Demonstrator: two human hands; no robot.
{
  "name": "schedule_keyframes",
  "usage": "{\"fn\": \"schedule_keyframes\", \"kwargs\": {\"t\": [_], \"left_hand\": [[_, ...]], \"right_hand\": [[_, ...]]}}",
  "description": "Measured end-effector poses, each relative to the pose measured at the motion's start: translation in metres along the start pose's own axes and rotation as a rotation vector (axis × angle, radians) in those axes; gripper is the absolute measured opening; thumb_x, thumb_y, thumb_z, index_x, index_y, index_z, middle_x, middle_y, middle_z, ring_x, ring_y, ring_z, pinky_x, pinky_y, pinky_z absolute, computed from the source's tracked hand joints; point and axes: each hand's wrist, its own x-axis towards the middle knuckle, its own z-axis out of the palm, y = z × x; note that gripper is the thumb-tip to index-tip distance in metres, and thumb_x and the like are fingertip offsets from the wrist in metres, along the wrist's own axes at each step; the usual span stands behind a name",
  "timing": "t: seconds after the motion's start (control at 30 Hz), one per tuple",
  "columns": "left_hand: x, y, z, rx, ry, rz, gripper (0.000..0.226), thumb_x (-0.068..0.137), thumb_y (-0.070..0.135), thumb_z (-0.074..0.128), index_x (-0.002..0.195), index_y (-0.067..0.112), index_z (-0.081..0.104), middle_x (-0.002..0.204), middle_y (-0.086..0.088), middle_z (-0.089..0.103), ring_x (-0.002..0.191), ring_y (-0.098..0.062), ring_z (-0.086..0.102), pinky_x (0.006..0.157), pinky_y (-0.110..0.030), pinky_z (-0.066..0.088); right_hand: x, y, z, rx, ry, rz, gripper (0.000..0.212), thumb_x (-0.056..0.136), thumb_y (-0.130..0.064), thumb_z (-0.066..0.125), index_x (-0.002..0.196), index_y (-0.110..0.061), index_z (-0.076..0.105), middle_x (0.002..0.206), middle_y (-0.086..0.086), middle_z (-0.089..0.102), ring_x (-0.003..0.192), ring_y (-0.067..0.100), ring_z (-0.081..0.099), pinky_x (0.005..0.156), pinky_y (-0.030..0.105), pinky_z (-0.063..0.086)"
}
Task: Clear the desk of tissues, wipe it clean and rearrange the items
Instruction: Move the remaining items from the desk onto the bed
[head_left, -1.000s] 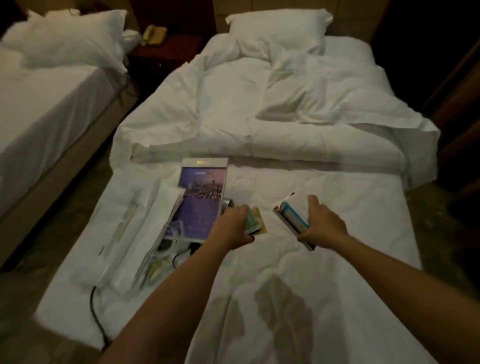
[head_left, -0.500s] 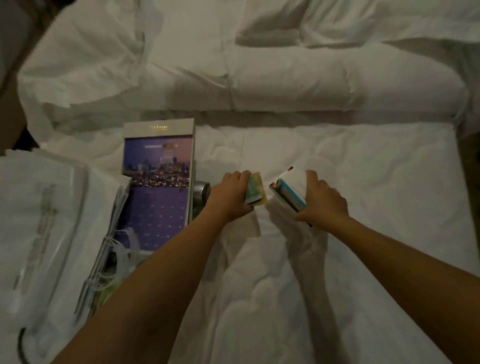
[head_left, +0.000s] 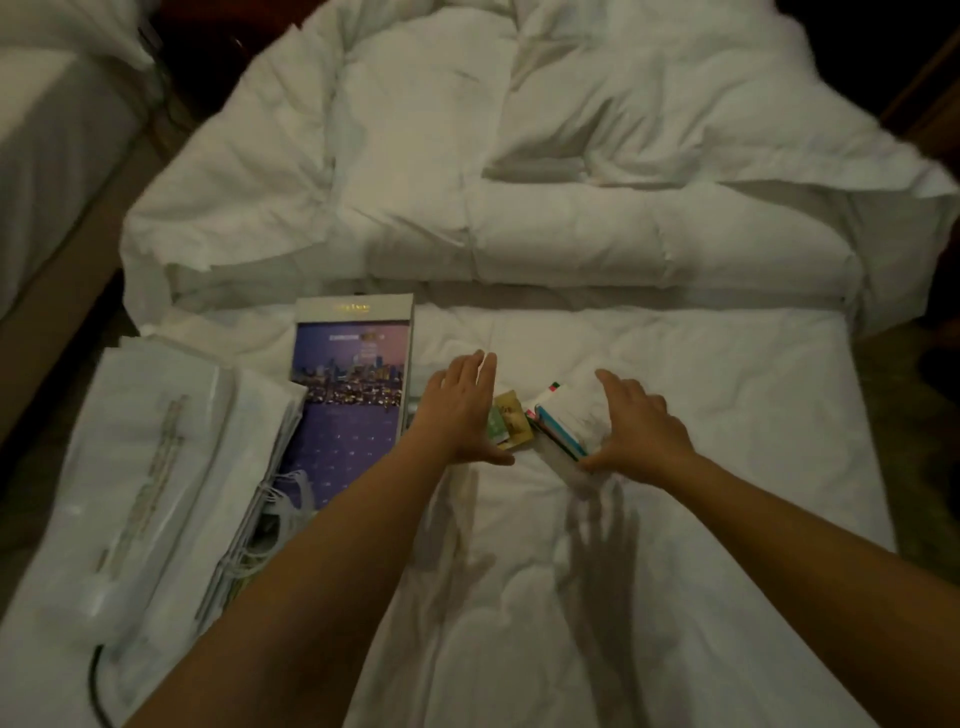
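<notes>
Both arms are bare up to the frame's lower edge, left forearm (head_left: 322, 551) and right forearm (head_left: 810, 525) alike. The left hand (head_left: 460, 410) and right hand (head_left: 636, 431) are bare too.

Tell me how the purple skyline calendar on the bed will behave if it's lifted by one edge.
The calendar probably stays stiff: its edges run straight though it lies on the soft duvet. It looks thin and flat, so it is likely light and unlikely to roll. Its cover seems smooth, so it may slide easily.
</notes>
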Motion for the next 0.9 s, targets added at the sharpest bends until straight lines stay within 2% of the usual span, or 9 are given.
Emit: {"fn": "schedule_keyframes", "kwargs": {"t": [0.13, 0.23, 0.4, 0.53, 0.63, 0.77, 0.9], "left_hand": [[-0.050, 0.010, -0.037, -0.020, 0.074, 0.000, 0.123, 0.068, 0.069, 0.071, 0.154, 0.013, 0.003, 0.161, -0.008, 0.011, 0.146, -0.028, 0.014, 0.118, -0.046, 0.021], [-0.099, 0.012, -0.059, -0.014, 0.148, -0.024, 0.116, 0.068, 0.070, 0.070, 0.153, 0.019, 0.011, 0.156, -0.007, 0.024, 0.139, -0.028, 0.030, 0.112, -0.045, 0.030], [-0.196, -0.005, -0.084, -0.018, 0.265, -0.112, 0.103, 0.070, 0.067, 0.070, 0.150, 0.022, 0.023, 0.149, -0.006, 0.037, 0.132, -0.028, 0.039, 0.107, -0.039, 0.032], [-0.281, -0.030, -0.094, -0.012, 0.301, -0.266, 0.100, 0.070, 0.068, 0.068, 0.149, 0.025, 0.024, 0.145, -0.006, 0.042, 0.125, -0.029, 0.043, 0.100, -0.038, 0.036], [-0.355, -0.052, -0.090, -0.024, 0.281, -0.420, 0.101, 0.070, 0.072, 0.065, 0.149, 0.025, 0.023, 0.146, -0.004, 0.040, 0.125, -0.028, 0.043, 0.101, -0.040, 0.036], [-0.471, -0.085, -0.070, -0.066, 0.268, -0.632, 0.100, 0.071, 0.073, 0.064, 0.150, 0.027, 0.021, 0.149, -0.002, 0.036, 0.130, -0.027, 0.040, 0.103, -0.042, 0.035], [-0.592, -0.108, -0.047, -0.106, 0.278, -0.820, 0.098, 0.073, 0.071, 0.064, 0.150, 0.026, 0.022, 0.149, -0.004, 0.036, 0.130, -0.029, 0.039, 0.104, -0.044, 0.033]], "right_hand": [[-0.052, -0.016, -0.025, -0.054, 0.031, -0.068, 0.110, 0.068, -0.047, 0.081, 0.149, -0.028, 0.008, 0.149, 0.004, 0.026, 0.130, 0.029, 0.033, 0.100, 0.044, 0.041], [-0.091, -0.035, -0.042, -0.063, 0.059, -0.136, 0.104, 0.070, -0.047, 0.079, 0.148, -0.028, 0.013, 0.148, 0.004, 0.028, 0.130, 0.029, 0.034, 0.099, 0.042, 0.041], [-0.150, -0.090, -0.064, -0.096, 0.077, -0.321, 0.098, 0.069, -0.047, 0.080, 0.145, -0.027, 0.022, 0.144, 0.004, 0.035, 0.128, 0.028, 0.038, 0.098, 0.042, 0.042], [-0.195, -0.145, -0.066, -0.128, 0.074, -0.478, 0.096, 0.071, -0.045, 0.079, 0.146, -0.026, 0.023, 0.146, 0.005, 0.036, 0.129, 0.028, 0.039, 0.099, 0.040, 0.041], [-0.231, -0.189, -0.055, -0.166, 0.069, -0.605, 0.094, 0.068, -0.048, 0.079, 0.144, -0.028, 0.027, 0.142, 0.005, 0.041, 0.124, 0.027, 0.044, 0.093, 0.038, 0.046], [-0.289, -0.261, -0.034, -0.220, 0.033, -0.816, 0.093, 0.070, -0.042, 0.080, 0.145, -0.022, 0.028, 0.143, 0.006, 0.041, 0.127, 0.027, 0.043, 0.096, 0.037, 0.045], [-0.351, -0.334, 0.009, -0.296, -0.004, -0.983, 0.093, 0.070, -0.044, 0.078, 0.144, -0.025, 0.026, 0.141, 0.004, 0.041, 0.125, 0.027, 0.043, 0.099, 0.040, 0.042]]}}
